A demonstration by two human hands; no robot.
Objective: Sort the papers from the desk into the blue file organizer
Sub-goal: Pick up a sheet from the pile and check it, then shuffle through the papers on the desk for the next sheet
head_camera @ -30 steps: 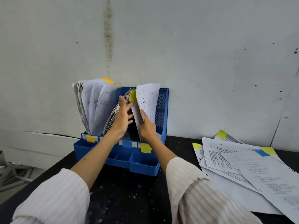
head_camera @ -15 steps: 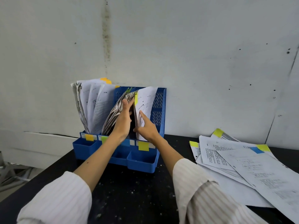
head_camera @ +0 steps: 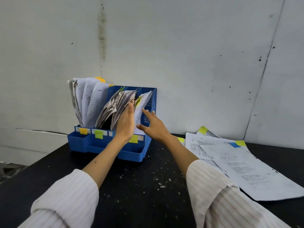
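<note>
The blue file organizer (head_camera: 105, 146) stands on the black desk against the wall, with orange, green and yellow tags on its front. Its left slot holds white papers (head_camera: 87, 102), its middle slot a fanned bundle (head_camera: 113, 107). A sheet with a yellow tag (head_camera: 142, 102) leans in the right slot. My left hand (head_camera: 125, 122) is flat, fingers straight, pressing against the middle bundle. My right hand (head_camera: 153, 125) is spread open just right of the tagged sheet, its fingertips at the sheet's edge. A loose pile of tagged papers (head_camera: 233, 160) lies on the desk to the right.
The black desk (head_camera: 139, 183) is speckled with white flecks. A grey wall (head_camera: 181, 55) rises right behind the organizer. The desk's left edge drops off near the organizer's left side. My striped sleeves fill the bottom of the view.
The yellow-tagged sheet has dropped fully into the right slot. My right hand has let go of it and drawn back to the right, fingers spread. My left hand stays against the middle bundle.
</note>
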